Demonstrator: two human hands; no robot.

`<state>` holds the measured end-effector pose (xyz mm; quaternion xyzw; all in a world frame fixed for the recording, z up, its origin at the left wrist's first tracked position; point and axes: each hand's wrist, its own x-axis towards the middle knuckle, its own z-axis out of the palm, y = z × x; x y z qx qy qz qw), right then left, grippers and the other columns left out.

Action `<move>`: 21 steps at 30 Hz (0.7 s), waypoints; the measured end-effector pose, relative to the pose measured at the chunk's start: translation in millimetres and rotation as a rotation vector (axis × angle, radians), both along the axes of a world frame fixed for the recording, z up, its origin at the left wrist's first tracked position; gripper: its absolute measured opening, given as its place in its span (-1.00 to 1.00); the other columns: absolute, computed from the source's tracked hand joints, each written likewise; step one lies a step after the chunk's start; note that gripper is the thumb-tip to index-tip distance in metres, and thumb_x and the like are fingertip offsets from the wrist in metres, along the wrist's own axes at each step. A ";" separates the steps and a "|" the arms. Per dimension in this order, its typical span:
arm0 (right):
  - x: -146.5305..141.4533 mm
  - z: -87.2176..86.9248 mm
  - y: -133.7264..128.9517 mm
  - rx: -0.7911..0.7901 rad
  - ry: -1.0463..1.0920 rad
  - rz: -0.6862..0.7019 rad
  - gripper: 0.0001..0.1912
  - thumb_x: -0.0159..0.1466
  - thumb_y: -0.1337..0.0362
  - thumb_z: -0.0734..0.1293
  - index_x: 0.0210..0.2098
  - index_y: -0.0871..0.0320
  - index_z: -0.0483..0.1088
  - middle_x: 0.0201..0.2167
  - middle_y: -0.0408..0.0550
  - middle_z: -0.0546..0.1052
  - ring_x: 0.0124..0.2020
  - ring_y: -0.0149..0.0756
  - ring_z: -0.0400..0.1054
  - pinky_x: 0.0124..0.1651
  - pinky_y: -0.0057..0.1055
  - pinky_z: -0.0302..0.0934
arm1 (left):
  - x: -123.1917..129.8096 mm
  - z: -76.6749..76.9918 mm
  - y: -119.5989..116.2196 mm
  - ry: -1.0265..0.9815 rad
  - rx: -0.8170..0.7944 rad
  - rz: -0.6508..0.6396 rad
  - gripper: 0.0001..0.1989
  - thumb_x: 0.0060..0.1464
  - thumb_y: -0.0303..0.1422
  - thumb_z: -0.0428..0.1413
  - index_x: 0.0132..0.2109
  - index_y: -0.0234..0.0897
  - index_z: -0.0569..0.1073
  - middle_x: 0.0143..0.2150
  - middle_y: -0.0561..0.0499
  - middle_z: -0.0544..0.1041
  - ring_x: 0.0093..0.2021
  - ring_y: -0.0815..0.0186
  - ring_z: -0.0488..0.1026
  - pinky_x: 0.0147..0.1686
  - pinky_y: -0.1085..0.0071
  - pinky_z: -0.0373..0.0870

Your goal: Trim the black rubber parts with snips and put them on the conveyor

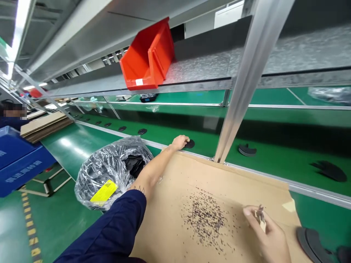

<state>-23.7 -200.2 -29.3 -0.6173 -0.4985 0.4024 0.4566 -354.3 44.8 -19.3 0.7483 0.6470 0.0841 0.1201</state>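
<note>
Here, one hand reaches to a black disc, the other pinches a dark bit

The left hand (180,141) is stretched out over the metal edge to the green strip (170,138), its fingers touching a black disc (190,144) that lies there just left of the metal post (240,80). Whether those fingers are closed around the disc, I cannot tell.

The right hand (267,232) is above the cardboard sheet (164,233), thumb and fingers drawn narrow around a small dark piece (260,209); something pale shows beside it, too small to make out. Many dark bits (205,215) lie scattered on the cardboard, left of this hand. The sheet covers part of the green table (305,206), and a black curved part (312,244) rests near its right edge.

Beside the left forearm sits a clear plastic bag (95,166) with black pieces (134,164) inside and a yellow label (104,191) on it. More black parts (247,150) are spaced along the green strip, and a red bin (153,60) stands on the shelf (203,64) above.
</note>
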 end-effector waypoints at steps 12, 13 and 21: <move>-4.1 11.9 -3.6 -0.035 -0.114 0.113 -0.67 0.09 -0.07 0.38 -0.47 0.06 0.40 -0.45 -0.08 0.49 -0.34 -0.12 0.36 -0.24 -0.31 0.26 | 8.2 35.7 -25.3 -0.062 0.015 -0.054 -0.68 0.31 -0.23 0.12 0.12 -0.30 0.44 0.13 -0.14 0.48 0.06 0.18 0.50 0.05 0.11 0.51; -3.7 13.0 -5.4 -0.043 -0.103 0.115 -0.69 0.08 -0.05 0.38 -0.48 0.06 0.40 -0.46 -0.08 0.48 -0.35 -0.13 0.35 -0.24 -0.30 0.25 | 14.0 41.6 -30.2 -0.076 -0.001 -0.109 -0.70 0.31 -0.24 0.13 0.08 -0.30 0.47 0.10 -0.13 0.51 0.04 0.19 0.51 0.05 0.13 0.51; 6.5 7.6 -13.6 -0.059 0.069 0.140 -0.76 0.14 0.04 0.33 -0.46 0.08 0.38 -0.54 -0.16 0.39 -0.43 -0.25 0.23 -0.28 -0.32 0.14 | 119.7 52.1 -85.9 -0.157 -0.236 -0.733 -0.90 0.06 -0.28 0.32 -0.25 -0.16 0.63 -0.28 0.07 0.65 -0.24 0.27 0.59 -0.17 0.46 0.44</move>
